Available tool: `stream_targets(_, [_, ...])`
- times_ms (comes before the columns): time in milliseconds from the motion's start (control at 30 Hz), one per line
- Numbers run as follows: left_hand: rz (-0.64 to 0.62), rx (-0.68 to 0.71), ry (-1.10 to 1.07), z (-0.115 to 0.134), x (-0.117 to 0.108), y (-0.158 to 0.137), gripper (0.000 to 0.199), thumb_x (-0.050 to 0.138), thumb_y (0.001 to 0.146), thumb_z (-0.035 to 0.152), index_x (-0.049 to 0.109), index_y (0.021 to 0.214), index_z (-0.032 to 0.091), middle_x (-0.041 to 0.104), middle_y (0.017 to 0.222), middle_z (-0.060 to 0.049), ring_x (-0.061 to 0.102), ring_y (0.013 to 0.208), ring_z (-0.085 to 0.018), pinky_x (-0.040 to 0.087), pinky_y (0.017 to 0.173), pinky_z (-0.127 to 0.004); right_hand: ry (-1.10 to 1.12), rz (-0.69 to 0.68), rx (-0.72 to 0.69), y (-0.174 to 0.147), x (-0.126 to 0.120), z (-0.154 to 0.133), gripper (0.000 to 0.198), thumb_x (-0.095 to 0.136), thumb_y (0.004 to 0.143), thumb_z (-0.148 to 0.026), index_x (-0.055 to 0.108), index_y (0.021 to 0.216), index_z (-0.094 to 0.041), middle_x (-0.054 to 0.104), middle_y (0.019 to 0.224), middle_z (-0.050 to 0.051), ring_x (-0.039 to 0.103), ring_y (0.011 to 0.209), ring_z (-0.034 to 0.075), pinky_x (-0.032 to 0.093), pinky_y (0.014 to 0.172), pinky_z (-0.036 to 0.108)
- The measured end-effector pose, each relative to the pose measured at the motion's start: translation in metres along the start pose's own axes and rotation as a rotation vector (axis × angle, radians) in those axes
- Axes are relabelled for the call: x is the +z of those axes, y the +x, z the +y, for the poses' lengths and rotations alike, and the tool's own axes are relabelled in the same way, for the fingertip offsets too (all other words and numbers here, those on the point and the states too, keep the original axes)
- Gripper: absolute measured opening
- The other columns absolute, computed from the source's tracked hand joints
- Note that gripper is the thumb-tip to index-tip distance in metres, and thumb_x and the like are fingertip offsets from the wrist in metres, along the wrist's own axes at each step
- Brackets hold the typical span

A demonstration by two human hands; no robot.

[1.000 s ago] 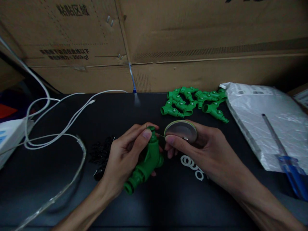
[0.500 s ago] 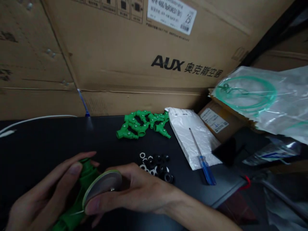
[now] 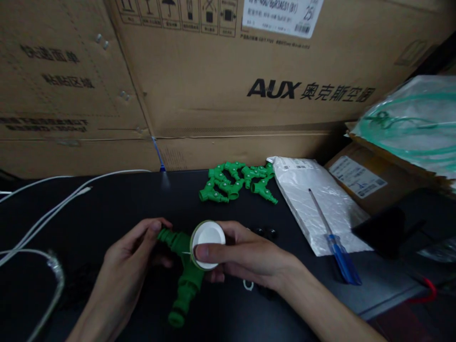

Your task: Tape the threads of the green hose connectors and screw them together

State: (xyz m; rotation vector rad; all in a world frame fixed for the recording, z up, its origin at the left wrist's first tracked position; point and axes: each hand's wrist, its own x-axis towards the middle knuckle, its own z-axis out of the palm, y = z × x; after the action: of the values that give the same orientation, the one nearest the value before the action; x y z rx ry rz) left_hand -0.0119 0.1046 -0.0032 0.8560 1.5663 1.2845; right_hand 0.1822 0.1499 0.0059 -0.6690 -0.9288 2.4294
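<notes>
My left hand (image 3: pixel 133 256) is closed on the upper left end of a green Y-shaped hose fitting (image 3: pixel 190 280), whose lower branch points down toward me. In my right hand (image 3: pixel 245 251) is a small round disc (image 3: pixel 211 236) with a white face and a yellow-green rim, thumb on its face and fingers behind. The disc is against or just in front of the fitting. A thin white strand (image 3: pixel 185 252) runs from the disc's edge across the fitting. Beyond my right hand, black rings (image 3: pixel 270 232) and a white nut (image 3: pixel 248 285) are partly hidden.
Several more green fittings (image 3: pixel 235 183) lie at the back by a large cardboard box (image 3: pixel 213 104). On the right, a blue-handled screwdriver (image 3: pixel 337 251) rests on a white plastic mailer (image 3: pixel 302 194). White cables (image 3: pixel 53 213) cross the left side.
My view has swung left, so the scene sits farther right. The held fitting and disc now show farther from me, and the disc's white face is turned toward me.
</notes>
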Motion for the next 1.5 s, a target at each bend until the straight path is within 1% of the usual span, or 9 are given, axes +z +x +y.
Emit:
stream_targets(100, [-0.040,0.100,-0.011,-0.002,0.000,-0.001,0.031,0.079,0.082,0.050,0.073,0.085,0.020,0.067,0.070,0.003,0.058,0.056,-0.010,0.052,0.048,-0.016,-0.029,0.009,-0.115,-0.007,-0.002,-0.011,0.030,0.095,0.068,-0.027,0.072,0.084,-0.016,0.064,0.074,-0.003,0.056,0.062,0.006,0.046,0.053,0.015])
stream_targets(267, [-0.180,0.269,0.197,-0.010,0.000,-0.004,0.024,0.079,0.084,0.038,0.076,0.101,0.022,0.076,0.092,-0.001,0.071,0.078,-0.016,0.061,0.064,-0.022,-0.084,0.261,-0.465,-0.015,-0.016,-0.036,0.025,0.092,0.073,-0.027,0.071,0.084,-0.020,0.063,0.081,-0.002,0.055,0.068,0.008,0.047,0.056,0.017])
stream_targets(533, [-0.497,0.534,0.580,-0.024,0.014,-0.011,0.010,0.071,0.093,0.031,0.080,0.097,0.028,0.078,0.100,0.002,0.074,0.089,-0.017,0.057,0.086,-0.027,-0.116,0.349,-0.459,-0.011,-0.020,-0.036,0.036,0.097,0.064,-0.027,0.068,0.084,-0.017,0.060,0.083,-0.003,0.055,0.073,0.009,0.050,0.059,0.017])
stream_targets(767, [-0.564,0.449,0.482,-0.022,0.037,-0.010,0.017,0.066,0.097,0.033,0.081,0.105,0.030,0.080,0.092,-0.001,0.075,0.080,-0.019,0.056,0.076,-0.029,-0.147,0.353,-0.452,-0.013,-0.022,-0.034,0.033,0.094,0.069,-0.027,0.068,0.087,-0.019,0.058,0.084,-0.003,0.053,0.074,0.009,0.049,0.061,0.018])
stream_targets(967, [-0.265,0.419,0.314,0.002,0.031,0.001,0.027,0.061,0.099,0.042,0.076,0.111,0.023,0.078,0.093,-0.003,0.067,0.064,-0.014,0.055,0.062,-0.024,-0.145,0.336,-0.473,-0.014,-0.019,-0.037,0.028,0.092,0.072,-0.029,0.068,0.083,-0.020,0.057,0.084,-0.001,0.053,0.074,0.010,0.049,0.059,0.018])
stream_targets(1100, [-0.139,0.387,0.168,0.014,0.027,0.012,0.036,0.060,0.098,0.050,0.071,0.114,0.020,0.074,0.105,-0.007,0.069,0.079,-0.017,0.055,0.051,-0.020,-0.156,0.317,-0.397,-0.014,-0.021,-0.035,0.029,0.093,0.071,-0.030,0.070,0.086,-0.020,0.062,0.083,-0.001,0.057,0.074,0.011,0.051,0.063,0.021])
stream_targets(1267, [-0.276,0.288,0.077,0.012,0.024,0.014,0.051,0.068,0.093,0.049,0.059,0.134,0.020,0.071,0.123,-0.012,0.072,0.090,-0.021,0.059,0.056,-0.023,-0.324,0.239,-0.251,-0.014,-0.025,-0.029,0.027,0.091,0.074,-0.032,0.073,0.087,-0.016,0.069,0.078,-0.001,0.062,0.070,0.010,0.048,0.066,0.022])
stream_targets(1433, [-0.362,0.243,0.055,0.004,0.023,0.013,0.054,0.076,0.088,0.037,0.058,0.138,0.026,0.074,0.118,-0.007,0.072,0.105,-0.022,0.061,0.079,-0.028,-0.461,0.221,-0.140,-0.016,-0.020,-0.026,0.031,0.093,0.069,-0.036,0.075,0.084,-0.016,0.074,0.077,0.001,0.065,0.074,0.013,0.048,0.069,0.025])
stream_targets(1500, [-0.390,0.215,0.012,0.003,0.023,0.013,0.052,0.073,0.090,0.038,0.058,0.138,0.025,0.075,0.115,-0.007,0.073,0.102,-0.022,0.062,0.074,-0.027,-0.457,0.218,-0.160,-0.015,-0.019,-0.026,0.027,0.092,0.071,-0.035,0.076,0.084,-0.016,0.074,0.078,0.001,0.065,0.075,0.013,0.049,0.072,0.025])
